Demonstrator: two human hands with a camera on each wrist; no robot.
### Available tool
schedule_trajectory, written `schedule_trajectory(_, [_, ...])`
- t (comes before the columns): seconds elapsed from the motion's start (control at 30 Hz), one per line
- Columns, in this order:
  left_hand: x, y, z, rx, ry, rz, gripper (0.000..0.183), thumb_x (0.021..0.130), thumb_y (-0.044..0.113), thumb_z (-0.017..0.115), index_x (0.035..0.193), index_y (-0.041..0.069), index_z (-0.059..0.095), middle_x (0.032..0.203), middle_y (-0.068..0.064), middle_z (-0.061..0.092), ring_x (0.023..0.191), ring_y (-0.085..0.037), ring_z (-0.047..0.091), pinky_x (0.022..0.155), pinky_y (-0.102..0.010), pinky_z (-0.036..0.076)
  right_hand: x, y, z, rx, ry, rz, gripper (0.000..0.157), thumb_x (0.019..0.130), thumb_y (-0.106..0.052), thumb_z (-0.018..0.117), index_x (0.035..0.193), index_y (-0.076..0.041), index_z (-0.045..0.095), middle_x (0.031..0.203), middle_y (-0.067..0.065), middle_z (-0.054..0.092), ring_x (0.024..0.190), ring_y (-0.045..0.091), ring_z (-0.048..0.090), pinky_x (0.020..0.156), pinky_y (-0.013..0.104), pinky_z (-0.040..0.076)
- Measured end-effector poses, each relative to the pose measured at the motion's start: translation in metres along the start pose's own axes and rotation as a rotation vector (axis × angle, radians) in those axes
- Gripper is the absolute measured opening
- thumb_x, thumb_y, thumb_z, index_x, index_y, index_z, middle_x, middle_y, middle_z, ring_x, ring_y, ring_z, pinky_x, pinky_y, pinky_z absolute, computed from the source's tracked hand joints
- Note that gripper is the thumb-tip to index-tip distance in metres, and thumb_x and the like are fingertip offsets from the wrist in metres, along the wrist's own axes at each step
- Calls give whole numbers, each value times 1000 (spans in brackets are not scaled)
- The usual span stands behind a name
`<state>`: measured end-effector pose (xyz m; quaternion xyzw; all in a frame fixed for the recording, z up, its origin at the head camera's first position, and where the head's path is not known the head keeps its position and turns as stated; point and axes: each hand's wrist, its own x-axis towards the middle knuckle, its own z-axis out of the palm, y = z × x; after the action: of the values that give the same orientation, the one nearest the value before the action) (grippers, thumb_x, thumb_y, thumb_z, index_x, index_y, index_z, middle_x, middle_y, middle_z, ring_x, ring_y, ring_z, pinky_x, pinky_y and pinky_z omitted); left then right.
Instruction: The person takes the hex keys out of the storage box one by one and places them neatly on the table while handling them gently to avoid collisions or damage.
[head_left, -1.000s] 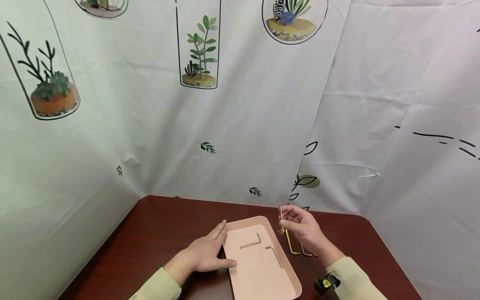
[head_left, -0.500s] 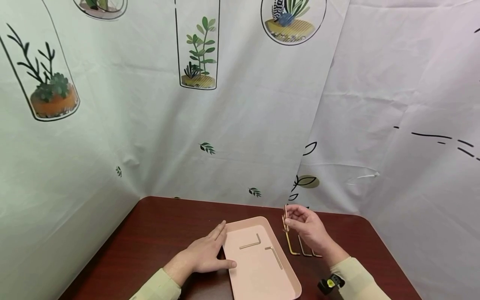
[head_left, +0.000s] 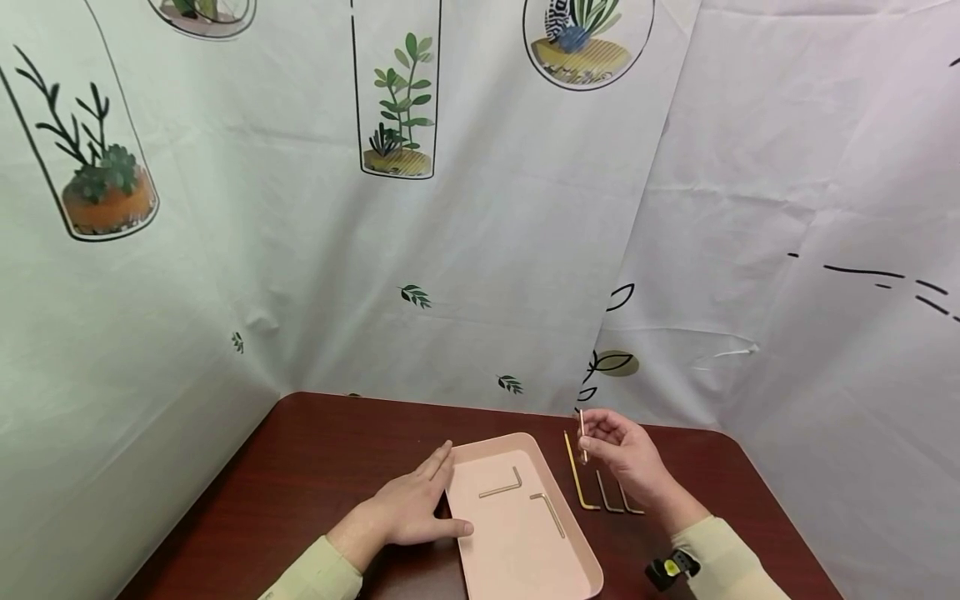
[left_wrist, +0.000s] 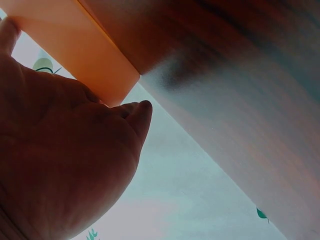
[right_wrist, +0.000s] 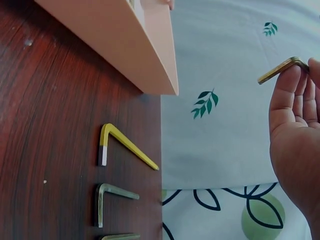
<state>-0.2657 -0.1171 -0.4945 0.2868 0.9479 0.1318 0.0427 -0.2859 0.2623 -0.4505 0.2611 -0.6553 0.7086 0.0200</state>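
Note:
My right hand [head_left: 622, 450] pinches a brassy hex key [right_wrist: 280, 69] between thumb and fingers, raised above the table just right of the tray. My left hand [head_left: 408, 504] lies with straight fingers along the left side of a pink tray [head_left: 502, 575], its thumb over the rim. Inside the tray lie two L-shaped hex keys, one toward the back [head_left: 501, 488] and one nearer the right wall [head_left: 552, 515]. Below my right hand, a yellow hex key [right_wrist: 131, 145] rests on the table beside two metal ones, the nearer of them a grey hex key [right_wrist: 102, 200].
The dark red wooden table [head_left: 337, 442] has rounded back corners. White cloth [head_left: 480, 250] printed with plants hangs behind it and at both sides. A black watch-like band [head_left: 671, 568] is on the right wrist.
My right hand has moved a little to the right with the hex key, away from the tray. More of the yellow hex key shows now. My left hand and the tray stay put.

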Motion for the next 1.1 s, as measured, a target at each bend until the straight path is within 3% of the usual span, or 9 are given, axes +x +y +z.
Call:
schedule_trajectory(0.5, [1,-1,1,2,2,-2,119,85,86,47,163,2,16,171,-13,8,153,-24,27,99,-45,50,-4,1,-10,-118,56,34,31,92,5,70,121,8,59,99,19,64,81,16,67,66,30,58])
schedule_trajectory(0.73, [1,0,0,2,1,0,118,86,85,48,163,2,16,172,-12,7,153,-25,27,99,-45,50,-7,1,-13,-184,90,61,33,91,4,72,121,11,58,97,10,65,82,13,66,66,29,57])
schedule_trajectory(1.1, [1,0,2,11,6,-5,118,86,85,48,163,2,16,171,-13,8,153,-25,26,101,-46,49,-11,4,-20,-231,95,95,34,92,2,72,121,12,58,97,14,64,78,19,66,65,32,57])
